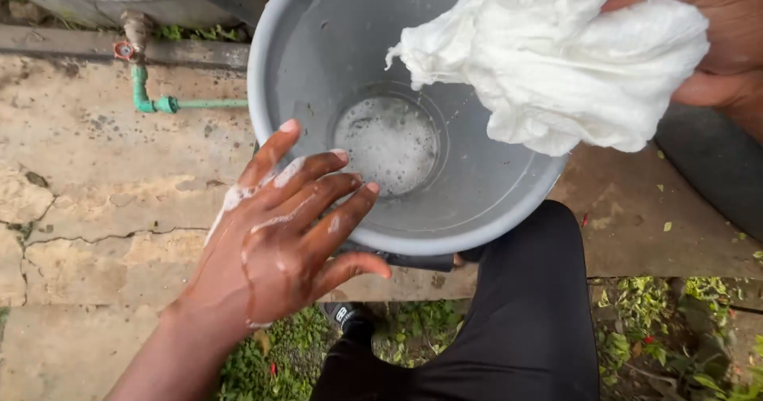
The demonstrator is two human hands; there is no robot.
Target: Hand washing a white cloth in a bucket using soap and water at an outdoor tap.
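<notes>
Soapy and wet, the left hand (274,242) is nearest the camera, fingers spread wide and holding nothing, its fingertips resting against or just over the near rim of a grey plastic bucket (274,43). White suds streak the back of the hand and the fingers. Up at the right, the right hand (719,47) is closed around a bunched white cloth (556,67), which hangs above the far side of the bucket's mouth, clear of the bottom; whether it drips cannot be told. Only a shallow pool of foamy water (387,140) lies in the bucket's round base, so the cloth is out of the wash water rather than soaking in it. Judging from the suds on the hand and the thin foam below, the soaping looks done or nearly so, while rinsing seems yet to come: the cloth looks damp and crumpled, not spread or hung. Behind the bucket, a green pipe with a red-handled tap (131,47) runs along cracked concrete paving (95,170), and the person's dark trouser leg (524,313) stands over weedy ground below.
</notes>
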